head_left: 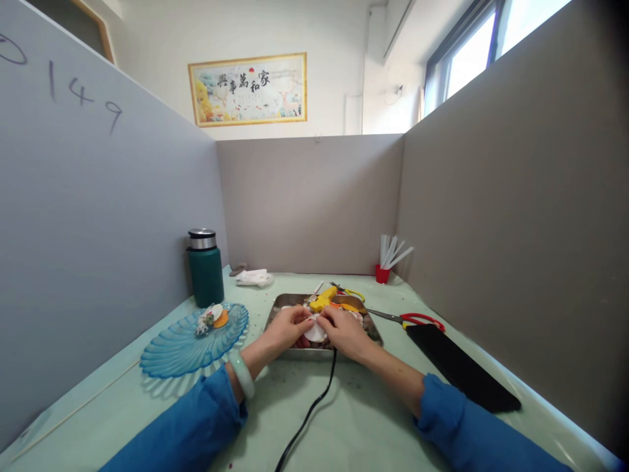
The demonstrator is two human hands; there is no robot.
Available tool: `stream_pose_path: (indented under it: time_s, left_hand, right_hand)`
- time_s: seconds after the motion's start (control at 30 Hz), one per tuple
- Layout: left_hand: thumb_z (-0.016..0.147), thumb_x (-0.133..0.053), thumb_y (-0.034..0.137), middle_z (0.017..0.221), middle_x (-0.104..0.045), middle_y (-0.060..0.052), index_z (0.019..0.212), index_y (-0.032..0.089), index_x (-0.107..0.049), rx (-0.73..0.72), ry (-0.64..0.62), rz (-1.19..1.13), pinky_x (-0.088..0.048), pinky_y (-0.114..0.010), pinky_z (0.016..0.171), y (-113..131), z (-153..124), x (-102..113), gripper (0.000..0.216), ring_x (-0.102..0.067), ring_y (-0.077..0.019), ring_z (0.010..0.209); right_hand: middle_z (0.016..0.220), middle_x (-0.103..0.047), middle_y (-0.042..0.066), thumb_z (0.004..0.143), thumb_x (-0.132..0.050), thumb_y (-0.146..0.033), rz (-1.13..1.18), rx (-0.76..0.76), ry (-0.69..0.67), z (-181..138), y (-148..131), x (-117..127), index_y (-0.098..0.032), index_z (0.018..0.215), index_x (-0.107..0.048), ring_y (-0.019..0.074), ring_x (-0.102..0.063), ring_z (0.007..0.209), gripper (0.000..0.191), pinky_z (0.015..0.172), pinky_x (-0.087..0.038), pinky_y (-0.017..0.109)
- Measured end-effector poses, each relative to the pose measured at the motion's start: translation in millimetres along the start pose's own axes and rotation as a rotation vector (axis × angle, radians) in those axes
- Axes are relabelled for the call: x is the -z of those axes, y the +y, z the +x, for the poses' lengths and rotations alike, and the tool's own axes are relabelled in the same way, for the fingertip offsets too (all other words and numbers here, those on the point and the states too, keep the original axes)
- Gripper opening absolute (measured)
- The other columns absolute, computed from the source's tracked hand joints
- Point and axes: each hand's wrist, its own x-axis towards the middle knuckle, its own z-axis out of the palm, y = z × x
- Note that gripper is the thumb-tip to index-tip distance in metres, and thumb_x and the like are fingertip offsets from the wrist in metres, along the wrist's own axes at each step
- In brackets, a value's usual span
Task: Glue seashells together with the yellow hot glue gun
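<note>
Over a metal tray [301, 354], my left hand [289, 326] and my right hand [344, 331] meet with fingertips pinched together. Between them is a white rounded piece [315, 332], thin-looking and partly covered by the fingers; its material is unclear. Both hands are closed on its upper edge. Just behind them, a yellow glue gun [324, 299] lies in the tray among small pieces that are mostly hidden. A black cord [314, 406] runs from the tray toward me.
To the left, a blue scalloped plate [181, 347] bears small decorations, with a green bottle [205, 275] behind. On the right lie red-handled scissors [422, 320] and a black flat item [462, 367]. White sticks stand in a red cup [382, 275]. Grey partitions [314, 203] enclose the table.
</note>
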Motion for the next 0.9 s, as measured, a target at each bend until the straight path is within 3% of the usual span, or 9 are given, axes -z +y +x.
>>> stream_pose_path:
  time_s: [0.6,0.8,0.9]
  left_hand:
    - [0.073,-0.056,0.04,0.058,-0.058,0.0,0.082,0.013,-0.058,-0.005,0.004,0.027,-0.038,-0.018,0.041,5.3,-3.2,-0.4,0.029,-0.055,-0.0106,0.047]
    - [0.069,-0.062,0.033,0.058,-0.058,0.001,0.099,0.014,-0.052,0.042,0.008,-0.051,-0.041,-0.018,0.042,8.2,-4.4,-2.9,0.037,-0.055,-0.0104,0.045]
    - [0.072,-0.058,0.036,0.055,-0.058,0.001,0.098,0.013,-0.048,0.064,0.03,-0.096,-0.042,-0.019,0.041,5.2,-2.3,-2.7,0.036,-0.056,-0.0117,0.045]
  right_hand:
    - [0.067,-0.06,0.002,0.087,-0.04,-0.033,-0.052,0.005,-0.048,0.3,0.7,-0.3,-0.017,0.068,-0.055,0.0121,-0.05,0.063,0.028,0.054,-0.023,0.023]
    - [0.067,-0.06,0.001,0.086,-0.04,-0.031,-0.042,-0.016,-0.006,1.2,0.1,-0.1,-0.017,0.068,-0.056,0.0119,-0.05,0.063,0.027,0.054,-0.023,0.022]
    - [0.065,-0.059,0.001,0.086,-0.04,-0.031,-0.037,-0.013,0.013,1.4,0.9,-0.4,-0.017,0.067,-0.055,0.0117,-0.05,0.063,0.028,0.054,-0.023,0.023]
